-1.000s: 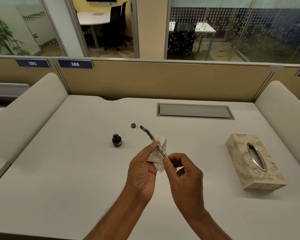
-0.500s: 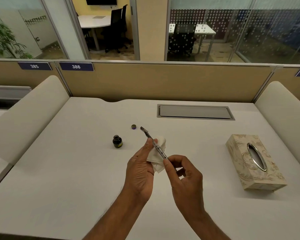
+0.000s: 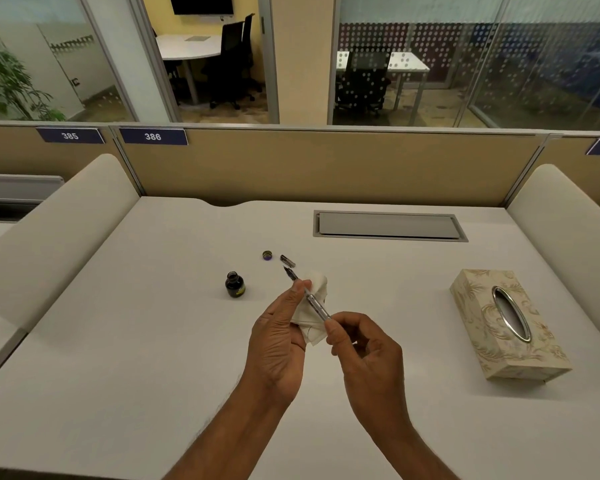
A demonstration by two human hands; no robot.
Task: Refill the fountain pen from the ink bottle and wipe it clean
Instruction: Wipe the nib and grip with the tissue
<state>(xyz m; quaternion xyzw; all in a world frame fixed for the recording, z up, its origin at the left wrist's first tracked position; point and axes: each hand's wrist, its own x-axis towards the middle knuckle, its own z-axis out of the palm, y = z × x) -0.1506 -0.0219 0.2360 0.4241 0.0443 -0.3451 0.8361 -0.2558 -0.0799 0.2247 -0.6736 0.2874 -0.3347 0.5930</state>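
My left hand (image 3: 278, 341) grips a white tissue (image 3: 314, 306) pinched around the fountain pen (image 3: 315, 304), thumb on top. My right hand (image 3: 364, 355) holds the pen's rear end between thumb and fingertips. The pen's clear body runs diagonally up-left, and its dark nib (image 3: 289, 272) sticks out beyond my left thumb. An open ink bottle (image 3: 235, 285) stands on the desk to the left of my hands. Its small round cap (image 3: 267, 255) lies behind it, with a short dark pen part (image 3: 287, 260) beside that cap.
A patterned tissue box (image 3: 506, 323) with an oval metal opening sits on the white desk (image 3: 118, 358) at the right. A grey cable hatch (image 3: 388, 226) is set into the desk at the back. Padded dividers flank both sides.
The pen has drawn back slightly through the tissue, so a gap now shows between its nib and the pen part on the desk. Both hands keep their grip.
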